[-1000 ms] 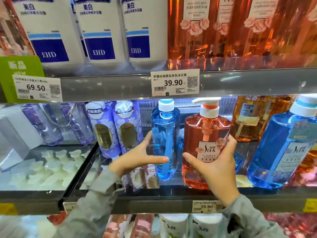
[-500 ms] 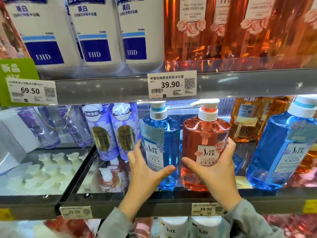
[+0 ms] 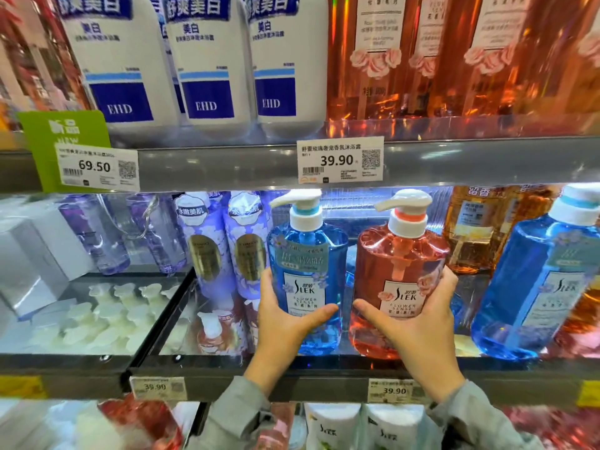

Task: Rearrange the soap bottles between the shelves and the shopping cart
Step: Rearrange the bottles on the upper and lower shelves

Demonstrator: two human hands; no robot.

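We have the left hand wrapped round the clear blue plastic pump bottle, the right hand round its pink twin at three o'clock, both standing on the grey metal shelf. They look full, heavy and slick-walled, so grip low on the body, never the pump.

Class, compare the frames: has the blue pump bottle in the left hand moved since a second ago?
Yes. The blue pump bottle has turned in place: its label now faces outward, still below the left end of the upper 39.90 price tag.
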